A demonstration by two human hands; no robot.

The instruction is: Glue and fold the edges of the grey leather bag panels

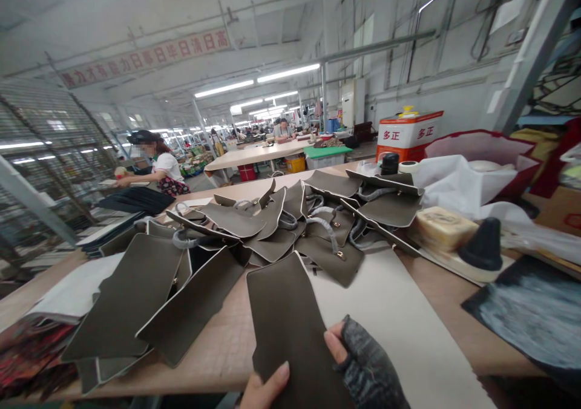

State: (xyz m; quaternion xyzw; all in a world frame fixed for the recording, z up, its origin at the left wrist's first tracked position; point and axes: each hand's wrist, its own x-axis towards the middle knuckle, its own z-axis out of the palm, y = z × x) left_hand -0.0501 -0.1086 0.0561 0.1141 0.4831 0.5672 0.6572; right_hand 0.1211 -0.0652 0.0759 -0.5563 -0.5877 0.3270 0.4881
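A dark olive-brown bag panel (288,312), pale along its top and right edges, is held low in front of me over the near table edge. My left hand (265,389) grips its lower left side, thumb flat on the face and the other fingers mostly hidden. On the right edge, my right hand (370,366), in a dark fingerless glove, closes its fingertips on the panel. Just beyond lies a heap of similar bag pieces (236,218), some with wrapped grey handles (327,224) and small gold fittings. More panels (131,294) lean together at left.
A white board (390,312) lies under my right hand. To the right are a yellowish block (445,226), a black cone-shaped object (483,245), a smeared dark sheet (531,312) and a red-and-white can (408,134). A co-worker (157,164) sits at left beyond the table.
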